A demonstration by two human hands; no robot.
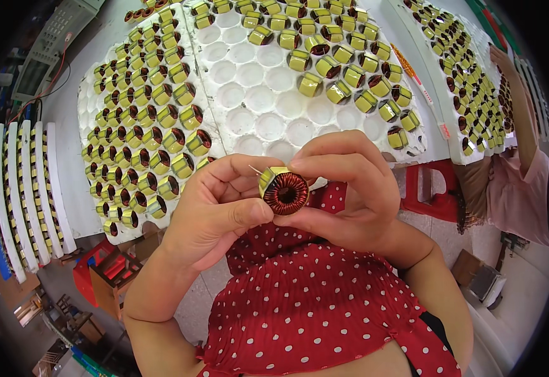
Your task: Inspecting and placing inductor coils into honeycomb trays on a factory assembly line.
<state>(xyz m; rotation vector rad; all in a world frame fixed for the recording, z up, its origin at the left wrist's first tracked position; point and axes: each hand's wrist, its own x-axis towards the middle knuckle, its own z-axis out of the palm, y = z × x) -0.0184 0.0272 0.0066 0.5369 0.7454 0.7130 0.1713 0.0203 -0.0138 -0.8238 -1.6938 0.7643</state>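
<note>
Between both hands I hold a toroidal coil, a ring wound with copper-red wire and partly wrapped in yellow tape. Its round face and centre hole point toward me, and a thin wire lead sticks out at the upper left. My left hand pinches it from the left, thumb at its lower edge. My right hand grips it from the right with thumb below and fingers above. Just beyond lies a white foam tray with round hollows, many bare, and several similar taped coils in its far and right part.
At left a second foam tray is filled with coils, beside stacked trays. A bench instrument stands far left. An orange pen-like tool lies right of the middle tray. A co-worker's arm reaches over another tray. Red stools stand below.
</note>
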